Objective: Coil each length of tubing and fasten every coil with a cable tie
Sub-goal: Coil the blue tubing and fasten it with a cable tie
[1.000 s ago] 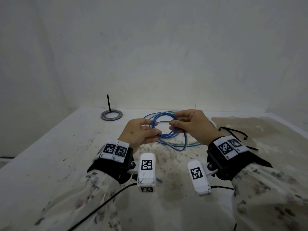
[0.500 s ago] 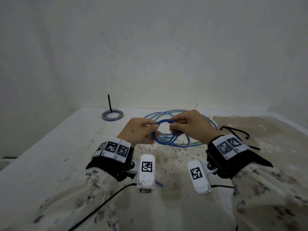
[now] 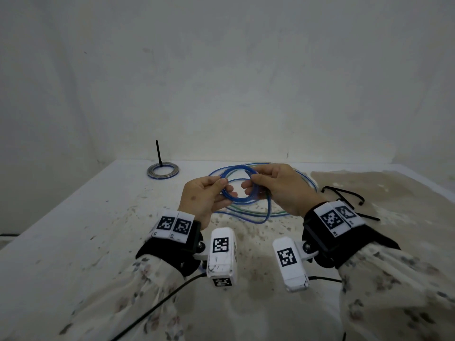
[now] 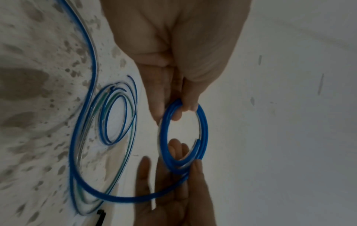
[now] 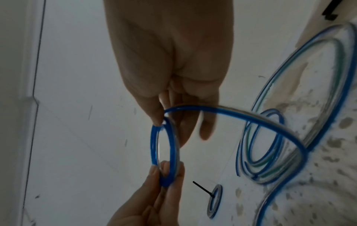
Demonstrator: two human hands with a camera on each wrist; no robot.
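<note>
Since a second ago the coil has risen and tilted; left hand and right hand each pinch it above the counter. Keep both grips tight, feed the trailing tube round evenly

Loose tubing sprawls at 12 o'clock under both hands; cable ties at 2, tied coil at 10; table bare twd 8.
</note>
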